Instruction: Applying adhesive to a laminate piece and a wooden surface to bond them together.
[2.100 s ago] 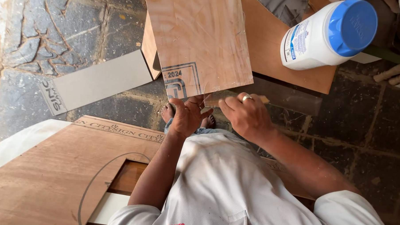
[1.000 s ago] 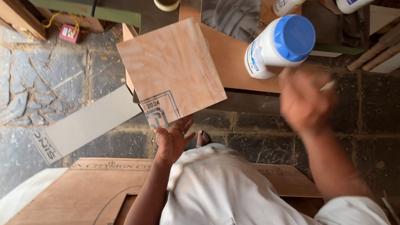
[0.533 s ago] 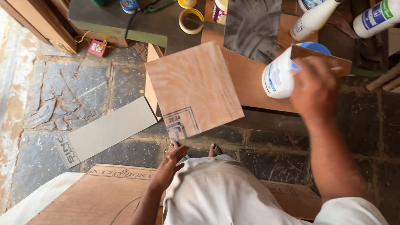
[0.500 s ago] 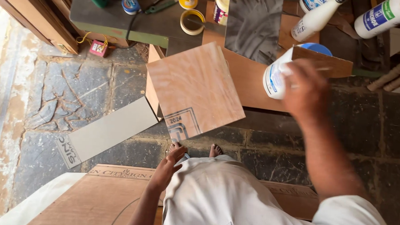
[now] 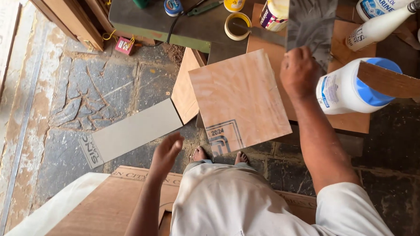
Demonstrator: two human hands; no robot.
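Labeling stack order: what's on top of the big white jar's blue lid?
A thin brown wood offcut lies across the blue lid of the white jar, covering part of the lid; the jar's contents are hidden.

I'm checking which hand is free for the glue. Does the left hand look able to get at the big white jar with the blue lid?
Probably not easily. The left hand hangs open, low beside the body, while the white jar lies far across the bench, beyond the square plywood panel and the right hand.
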